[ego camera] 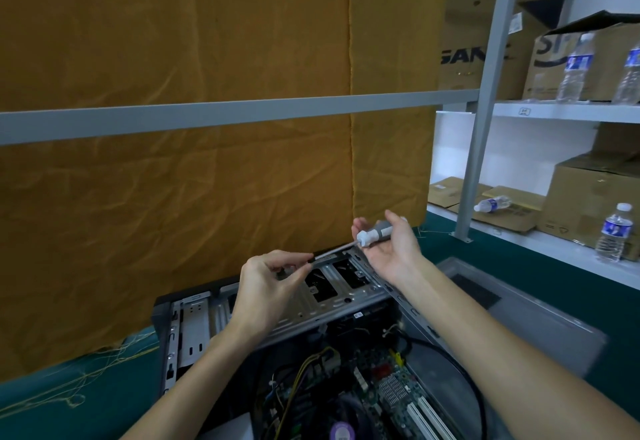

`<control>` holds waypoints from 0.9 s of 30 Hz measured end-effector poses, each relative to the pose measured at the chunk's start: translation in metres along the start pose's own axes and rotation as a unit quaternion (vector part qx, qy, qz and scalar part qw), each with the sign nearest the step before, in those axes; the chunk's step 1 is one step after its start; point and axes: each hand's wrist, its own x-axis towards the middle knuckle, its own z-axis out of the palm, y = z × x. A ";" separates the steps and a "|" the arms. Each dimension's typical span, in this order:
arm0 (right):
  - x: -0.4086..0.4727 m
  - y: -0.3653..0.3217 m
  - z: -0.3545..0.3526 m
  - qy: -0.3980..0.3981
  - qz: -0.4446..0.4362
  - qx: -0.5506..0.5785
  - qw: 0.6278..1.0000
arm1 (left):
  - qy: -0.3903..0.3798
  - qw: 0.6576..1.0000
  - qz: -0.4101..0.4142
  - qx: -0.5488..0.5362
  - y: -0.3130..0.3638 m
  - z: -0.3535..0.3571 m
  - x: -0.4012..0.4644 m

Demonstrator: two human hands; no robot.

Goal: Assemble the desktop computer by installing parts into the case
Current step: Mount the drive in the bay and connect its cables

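Right hand (388, 244) loosely cradles screwdriver (375, 232) handle; left hand (268, 284), at its 8 o'clock, pinches the tip above open case (194, 322), motherboard (381, 394) inside.

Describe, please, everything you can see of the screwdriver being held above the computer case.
The screwdriver has a stubby handle, grey at the rear and white toward the front, that looks like plastic, and a thin pale shaft ending in a dark tip. It lies almost level, tip lower and pointing left, above the drive cage of the open computer case. The right hand cradles the handle in a loose grip; the left hand pinches the tip.
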 end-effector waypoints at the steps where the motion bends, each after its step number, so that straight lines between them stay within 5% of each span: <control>1: -0.002 0.000 0.002 -0.018 -0.024 -0.016 0.999 | -0.011 1.000 -0.008 0.024 -0.002 -0.001 0.000; 6: -0.020 0.013 0.016 -0.165 -0.148 -0.191 0.956 | -0.084 0.983 -0.025 0.159 -0.008 0.005 -0.004; 11: -0.037 0.026 0.032 -0.268 -0.229 -0.358 0.865 | -0.116 0.985 -0.075 0.103 -0.010 0.009 -0.005; 18: -0.045 0.030 0.036 -0.297 -0.263 -0.434 0.809 | -0.193 0.972 -0.071 0.115 -0.009 0.008 -0.006; 27: -0.043 0.039 0.033 -0.294 -0.274 -0.467 0.787 | -0.172 0.981 -0.056 0.072 -0.004 0.012 -0.006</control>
